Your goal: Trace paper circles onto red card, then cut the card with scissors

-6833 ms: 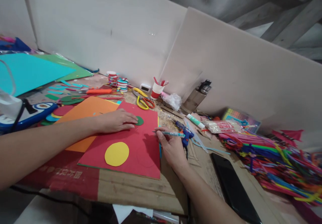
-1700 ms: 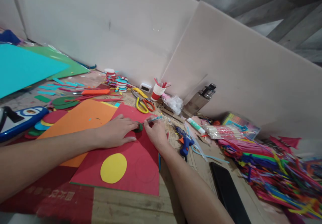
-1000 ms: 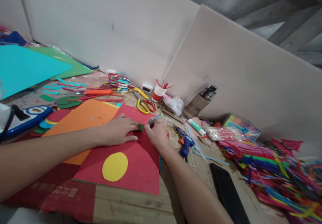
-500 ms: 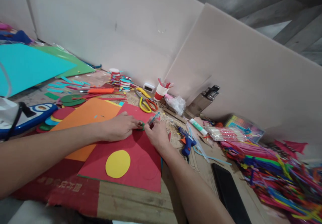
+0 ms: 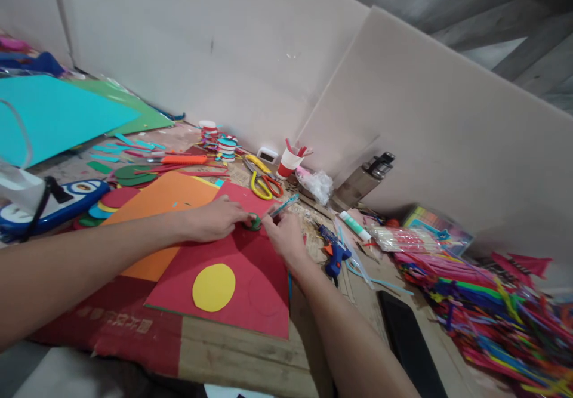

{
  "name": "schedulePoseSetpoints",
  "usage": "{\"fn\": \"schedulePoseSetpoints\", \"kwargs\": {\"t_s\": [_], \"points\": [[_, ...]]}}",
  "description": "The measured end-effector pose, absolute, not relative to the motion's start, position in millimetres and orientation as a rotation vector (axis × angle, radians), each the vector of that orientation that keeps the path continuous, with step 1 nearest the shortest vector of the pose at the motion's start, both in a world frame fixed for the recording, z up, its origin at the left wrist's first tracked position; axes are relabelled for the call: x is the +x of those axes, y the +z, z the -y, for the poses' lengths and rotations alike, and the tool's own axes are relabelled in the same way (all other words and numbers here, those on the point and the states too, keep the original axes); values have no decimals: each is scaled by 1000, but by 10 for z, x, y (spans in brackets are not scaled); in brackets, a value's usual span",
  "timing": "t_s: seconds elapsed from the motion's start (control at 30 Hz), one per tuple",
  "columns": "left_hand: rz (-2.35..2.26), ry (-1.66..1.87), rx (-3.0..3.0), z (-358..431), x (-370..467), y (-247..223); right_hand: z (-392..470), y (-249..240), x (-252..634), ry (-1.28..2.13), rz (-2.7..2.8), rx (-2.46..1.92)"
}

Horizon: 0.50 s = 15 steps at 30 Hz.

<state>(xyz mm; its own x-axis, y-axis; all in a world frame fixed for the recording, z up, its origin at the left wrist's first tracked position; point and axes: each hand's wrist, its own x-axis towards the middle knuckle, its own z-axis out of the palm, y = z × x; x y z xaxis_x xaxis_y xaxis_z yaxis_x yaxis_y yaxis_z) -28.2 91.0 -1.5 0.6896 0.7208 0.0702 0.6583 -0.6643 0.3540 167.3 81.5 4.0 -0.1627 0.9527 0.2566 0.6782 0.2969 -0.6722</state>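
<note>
On a red sheet (image 5: 172,293) my left hand (image 5: 219,219) has its fingertips closed against a small green round object (image 5: 255,222), holding it down near the sheet's far part. My right hand (image 5: 286,237) grips a light-blue pen (image 5: 287,203) right beside it; the pen's tip is hidden by the fingers. A yellow paper circle (image 5: 213,287) lies on the red sheet, nearer to me. To its right, a faint drawn circle (image 5: 264,295) shows on the red surface. An orange sheet (image 5: 179,186) lies partly under the red one and under my left forearm.
Yellow-handled scissors (image 5: 259,186) and a paper cup (image 5: 290,162) stand beyond my hands. On the right are a blue glue gun (image 5: 335,258), a glue stick (image 5: 355,225), a black phone (image 5: 409,341) and colourful pipe cleaners (image 5: 483,290). An orange cutter (image 5: 183,159) lies left.
The pen in my right hand has tilted over, its top end leaning further right. My left hand stays by the green object. The whole view has shifted slightly.
</note>
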Motion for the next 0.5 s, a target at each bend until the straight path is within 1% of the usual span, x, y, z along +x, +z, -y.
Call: {"fn": "schedulePoseSetpoints", "kwargs": {"t_s": [0.2,0.5], "points": [[-1072,344,2593,-940,-296,-61,-767,16,1598,717,1927,-1436],[-1043,388,2626,-1001,-320,-201,-752,-15,1577,644,1988,-1412]]}}
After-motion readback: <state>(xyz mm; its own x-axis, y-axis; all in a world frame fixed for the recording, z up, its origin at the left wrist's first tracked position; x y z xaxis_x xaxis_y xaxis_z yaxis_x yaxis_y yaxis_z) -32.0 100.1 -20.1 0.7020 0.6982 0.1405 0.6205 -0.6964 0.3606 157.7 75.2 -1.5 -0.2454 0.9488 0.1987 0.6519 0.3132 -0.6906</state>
